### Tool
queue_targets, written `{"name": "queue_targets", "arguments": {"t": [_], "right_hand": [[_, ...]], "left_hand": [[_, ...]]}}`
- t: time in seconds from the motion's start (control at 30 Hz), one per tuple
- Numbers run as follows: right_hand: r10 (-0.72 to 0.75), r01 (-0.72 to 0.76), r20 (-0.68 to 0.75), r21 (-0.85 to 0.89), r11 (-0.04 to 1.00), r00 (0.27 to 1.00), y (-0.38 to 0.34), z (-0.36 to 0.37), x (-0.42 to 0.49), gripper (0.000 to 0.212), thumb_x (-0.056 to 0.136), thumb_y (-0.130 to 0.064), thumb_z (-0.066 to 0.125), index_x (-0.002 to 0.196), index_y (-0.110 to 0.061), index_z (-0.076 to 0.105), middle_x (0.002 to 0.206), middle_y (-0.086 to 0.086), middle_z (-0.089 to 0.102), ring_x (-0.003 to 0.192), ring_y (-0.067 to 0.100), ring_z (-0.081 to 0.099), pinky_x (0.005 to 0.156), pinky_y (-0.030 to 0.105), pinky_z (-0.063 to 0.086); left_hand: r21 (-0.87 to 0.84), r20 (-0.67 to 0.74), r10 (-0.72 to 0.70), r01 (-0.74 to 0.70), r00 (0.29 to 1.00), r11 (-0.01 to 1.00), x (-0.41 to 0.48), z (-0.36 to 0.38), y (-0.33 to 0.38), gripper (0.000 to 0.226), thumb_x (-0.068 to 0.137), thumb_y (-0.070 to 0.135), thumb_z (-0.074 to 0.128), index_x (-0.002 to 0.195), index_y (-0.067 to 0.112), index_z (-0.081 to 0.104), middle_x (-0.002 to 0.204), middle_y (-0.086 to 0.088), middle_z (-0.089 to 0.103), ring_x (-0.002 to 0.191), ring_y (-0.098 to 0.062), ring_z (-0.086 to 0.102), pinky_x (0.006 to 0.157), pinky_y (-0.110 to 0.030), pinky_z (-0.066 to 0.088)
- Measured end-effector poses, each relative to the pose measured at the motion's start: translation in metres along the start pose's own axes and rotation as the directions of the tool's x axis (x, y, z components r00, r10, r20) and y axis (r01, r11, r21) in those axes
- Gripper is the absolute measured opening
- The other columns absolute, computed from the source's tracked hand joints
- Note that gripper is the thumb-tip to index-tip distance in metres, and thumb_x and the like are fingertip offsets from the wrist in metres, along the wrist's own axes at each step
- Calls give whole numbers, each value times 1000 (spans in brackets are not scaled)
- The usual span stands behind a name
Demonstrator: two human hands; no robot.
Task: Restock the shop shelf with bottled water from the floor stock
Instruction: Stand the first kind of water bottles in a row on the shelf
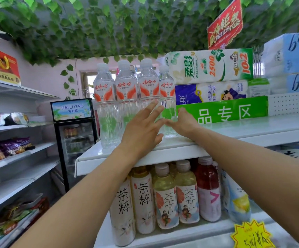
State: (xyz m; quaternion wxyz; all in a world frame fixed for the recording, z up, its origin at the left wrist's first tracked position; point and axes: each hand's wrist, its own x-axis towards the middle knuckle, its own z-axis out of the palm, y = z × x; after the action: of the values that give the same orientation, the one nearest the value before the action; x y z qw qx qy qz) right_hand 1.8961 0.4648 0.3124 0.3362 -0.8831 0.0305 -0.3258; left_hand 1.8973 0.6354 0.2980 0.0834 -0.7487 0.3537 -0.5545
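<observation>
Rightmost water bottle [166, 97], upright on the top shelf [234, 133], flanked by left hand [141, 129], fingers straight and spread against its front, and right hand [184, 122] at its right side, grip indeterminate.

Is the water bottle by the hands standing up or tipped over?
Standing up: the water bottle sits on its base on the shelf, cap on top.

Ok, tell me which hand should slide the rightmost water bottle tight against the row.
Right, probably. The right hand rests against the outer side of the rightmost water bottle, so it can push leftward; the left hand lies across the front with straight fingers.
</observation>
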Motion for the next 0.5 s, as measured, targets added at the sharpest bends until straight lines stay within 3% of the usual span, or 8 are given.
{"name": "queue_targets", "arguments": {"t": [0.13,0.23,0.33,0.43,0.5], "right_hand": [[-137,119,-91,-182,976,986,0,-22,-35,56,94,-40,60,138,-12,42,137,8,52,125,25,50,96,39,43],[-272,214,-164,-306,928,948,9,-37,-76,48,94,-40,57,136,-17,48,136,3,52,124,22,49,91,37,43],[-398,292,-230,-386,875,888,27,-45,-122,38,93,-35,58,126,-17,56,125,4,57,117,25,53,84,37,43],[-497,363,-229,-447,817,837,55,-48,-167,33,85,-32,59,112,-14,63,108,7,64,100,31,60,74,41,48],[-499,379,-162,-467,799,851,78,-45,-196,32,84,-32,59,110,-14,64,103,6,65,95,31,61,70,40,49]], "left_hand": [[-66,15,-51,52,999,996,-6,-13,8,48,85,39,67,128,18,63,141,-7,54,135,-29,44,109,-50,35],[-143,-74,-112,100,991,985,-23,-31,31,44,86,41,57,122,16,65,119,-7,66,109,-29,61,88,-43,48],[-217,-128,-154,124,980,968,-51,-47,65,46,86,43,48,119,17,67,103,-4,69,91,-26,64,67,-36,48],[-303,-56,-212,185,976,935,-87,-60,105,44,86,44,50,119,19,67,96,0,70,82,-23,66,57,-34,52],[-343,47,-224,226,974,912,-112,-64,132,44,87,45,51,121,21,65,94,0,69,80,-23,66,54,-35,54]]}}
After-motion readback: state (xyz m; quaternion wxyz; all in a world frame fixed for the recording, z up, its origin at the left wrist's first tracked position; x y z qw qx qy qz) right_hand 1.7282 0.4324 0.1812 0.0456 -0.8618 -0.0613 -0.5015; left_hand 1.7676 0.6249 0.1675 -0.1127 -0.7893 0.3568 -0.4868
